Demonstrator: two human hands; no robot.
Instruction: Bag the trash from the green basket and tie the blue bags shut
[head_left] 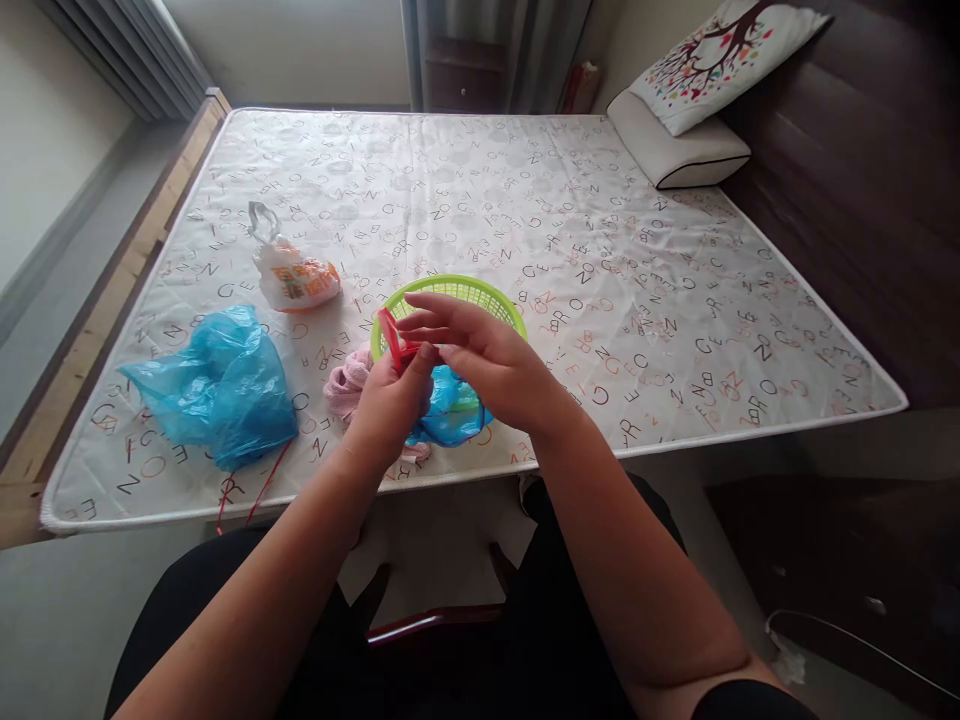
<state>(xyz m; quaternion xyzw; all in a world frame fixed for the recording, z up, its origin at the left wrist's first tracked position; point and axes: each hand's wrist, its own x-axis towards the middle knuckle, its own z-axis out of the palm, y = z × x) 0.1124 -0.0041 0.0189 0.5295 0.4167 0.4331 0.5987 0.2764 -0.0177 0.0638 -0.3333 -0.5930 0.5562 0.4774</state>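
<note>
Grips a red strip in the left hand, with the thumb closed over it. Holds the right hand open just to the right of it, with the fingers stretched leftward across the top of the strip (touching or merely overlapping in this view, cannot tell). Lies nearest the left hand, being pinched there, above the thumb and forefinger. Bends into a narrow loop, with the long side running up and away from the left thumb, leaning a little to the left. Brings the two thumb tips close together, near the right end of the loop.

Sits over the near edge of a mattress, directly in front of a green basket. Includes a crumpled blue bag under the hands and a pink cloth beside the left hand. Features, farther left, a larger blue bag with red strings nearby, and a white bag beyond.
</note>
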